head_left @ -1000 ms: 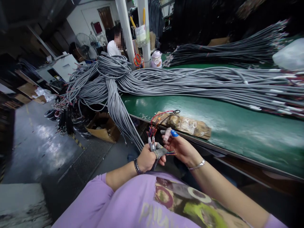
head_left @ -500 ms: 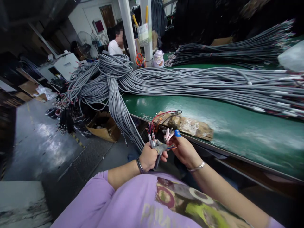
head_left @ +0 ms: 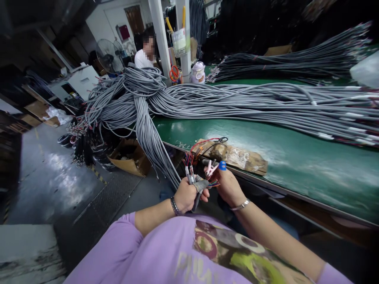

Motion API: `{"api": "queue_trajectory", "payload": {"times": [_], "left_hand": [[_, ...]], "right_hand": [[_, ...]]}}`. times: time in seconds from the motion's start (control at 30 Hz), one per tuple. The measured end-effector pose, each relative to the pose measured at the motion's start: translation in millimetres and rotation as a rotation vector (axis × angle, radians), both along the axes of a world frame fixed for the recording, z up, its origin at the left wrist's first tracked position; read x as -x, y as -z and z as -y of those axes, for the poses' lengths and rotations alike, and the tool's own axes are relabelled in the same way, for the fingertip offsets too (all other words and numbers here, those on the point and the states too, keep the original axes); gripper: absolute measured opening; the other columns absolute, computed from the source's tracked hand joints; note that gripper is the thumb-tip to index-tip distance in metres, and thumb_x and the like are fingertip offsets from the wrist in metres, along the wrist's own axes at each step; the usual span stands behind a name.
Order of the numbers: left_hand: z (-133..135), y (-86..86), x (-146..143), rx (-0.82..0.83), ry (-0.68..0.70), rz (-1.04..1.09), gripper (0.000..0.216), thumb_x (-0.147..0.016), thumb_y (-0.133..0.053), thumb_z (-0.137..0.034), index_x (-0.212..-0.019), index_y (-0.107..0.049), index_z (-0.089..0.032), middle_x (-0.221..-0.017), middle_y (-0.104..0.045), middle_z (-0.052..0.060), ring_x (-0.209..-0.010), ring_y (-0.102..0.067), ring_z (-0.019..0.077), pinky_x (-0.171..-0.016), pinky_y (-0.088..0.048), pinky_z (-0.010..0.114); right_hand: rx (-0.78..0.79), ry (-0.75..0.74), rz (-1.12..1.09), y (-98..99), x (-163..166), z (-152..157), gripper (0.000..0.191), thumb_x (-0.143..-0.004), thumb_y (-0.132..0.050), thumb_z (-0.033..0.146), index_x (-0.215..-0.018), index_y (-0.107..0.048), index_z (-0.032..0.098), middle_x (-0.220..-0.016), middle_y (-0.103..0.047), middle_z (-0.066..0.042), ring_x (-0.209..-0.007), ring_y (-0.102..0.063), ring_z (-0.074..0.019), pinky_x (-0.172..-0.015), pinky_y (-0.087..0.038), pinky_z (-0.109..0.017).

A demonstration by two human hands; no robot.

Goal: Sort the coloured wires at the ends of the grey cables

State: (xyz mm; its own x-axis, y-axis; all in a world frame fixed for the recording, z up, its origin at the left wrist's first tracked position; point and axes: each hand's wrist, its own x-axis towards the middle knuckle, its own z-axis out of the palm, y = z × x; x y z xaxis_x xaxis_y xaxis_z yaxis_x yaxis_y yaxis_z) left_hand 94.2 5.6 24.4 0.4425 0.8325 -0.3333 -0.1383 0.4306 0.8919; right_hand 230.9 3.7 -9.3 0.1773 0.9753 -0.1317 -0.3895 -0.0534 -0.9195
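My left hand is closed round several grey cables, its thumb wrapped in grey tape. Stripped ends with multicoloured wires stick up above this fist. More thin coloured wires point right from beside the taped thumb. Close by on the right, my right hand wears a blue cover on its thumb. A small pale pink clip sits between that thumb and the fingers, which seem closed on it; the fingertips are partly hidden.
A taped wooden board with red and black leads lies at the edge of the green bench. Grey cable bundles stretch across the bench. Darker cables lie behind. A cardboard box stands on the floor; a person is beyond.
My right wrist has turned slightly and shifted a little up and left. My left hand keeps its hold on the cables in the same place.
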Motion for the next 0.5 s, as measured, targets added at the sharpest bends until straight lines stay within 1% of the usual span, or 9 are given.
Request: {"api": "queue_trajectory", "payload": {"times": [0.03, 0.1, 0.2, 0.27, 0.4, 0.5], "left_hand": [[0, -0.2, 0, 0.001, 0.002, -0.001, 0.048, -0.055, -0.08, -0.053, -0.062, -0.054, -0.014, -0.047, -0.059, 0.001, -0.035, -0.05, 0.0091, -0.036, -0.04, 0.019], [0, -0.3, 0, -0.001, 0.01, -0.004, 0.048, -0.055, -0.08, -0.054, -0.063, -0.054, -0.014, -0.047, -0.058, 0.001, -0.035, -0.05, 0.0091, -0.036, -0.04, 0.02], [-1, 0.7, -1, -0.006, 0.019, -0.012, 0.05, -0.056, -0.079, -0.056, -0.065, -0.055, -0.013, -0.048, -0.059, 0.001, -0.036, -0.051, 0.0091, -0.037, -0.04, 0.02], [-1, 1.9, -1, -0.005, 0.011, -0.017, 0.05, -0.056, -0.079, -0.056, -0.065, -0.056, -0.013, -0.048, -0.059, 0.001, -0.036, -0.05, 0.009, -0.037, -0.041, 0.02], [-1, 4.2, -1, 0.0, 0.001, -0.018, 0.049, -0.055, -0.079, -0.055, -0.063, -0.056, -0.013, -0.047, -0.058, 0.001, -0.035, -0.05, 0.0092, -0.036, -0.041, 0.02], [0, 4.4, 1, -0.005, 0.012, -0.018, 0.047, -0.055, -0.079, -0.053, -0.062, -0.056, -0.013, -0.047, -0.058, 0.001, -0.034, -0.05, 0.0091, -0.036, -0.04, 0.02]], "right_hand": [[-0.004, 0.038, 0.005, 1.1, 0, 1, 0.056, -0.073, -0.054, 0.076, -0.074, -0.068, 0.022, -0.067, -0.067, -0.004, -0.061, -0.058, -0.0196, -0.061, -0.044, -0.034], [0.02, 0.049, -0.09, 3.0, 0, 0, 0.055, -0.071, -0.058, 0.075, -0.072, -0.07, 0.021, -0.065, -0.067, -0.003, -0.058, -0.057, -0.0184, -0.059, -0.044, -0.033], [0.067, -0.05, -0.302, 4.7, 1, -5, 0.054, -0.068, -0.063, 0.074, -0.073, -0.07, 0.02, -0.063, -0.066, -0.003, -0.054, -0.056, -0.0165, -0.056, -0.046, -0.031], [0.069, -0.067, -0.407, 5.5, 1, -9, 0.05, -0.066, -0.068, 0.07, -0.074, -0.069, 0.021, -0.062, -0.067, -0.002, -0.052, -0.056, -0.0154, -0.054, -0.047, -0.031], [0.069, -0.013, -0.51, 6.8, 2, -12, 0.041, -0.066, -0.076, 0.06, -0.074, -0.068, 0.021, -0.067, -0.07, -0.001, -0.053, -0.059, -0.0138, -0.054, -0.051, -0.029], [0.081, -0.001, -0.548, 7.5, 3, -10, 0.039, -0.067, -0.076, 0.059, -0.076, -0.067, 0.022, -0.071, -0.071, 0.0, -0.057, -0.06, -0.0133, -0.055, -0.052, -0.027]]}}
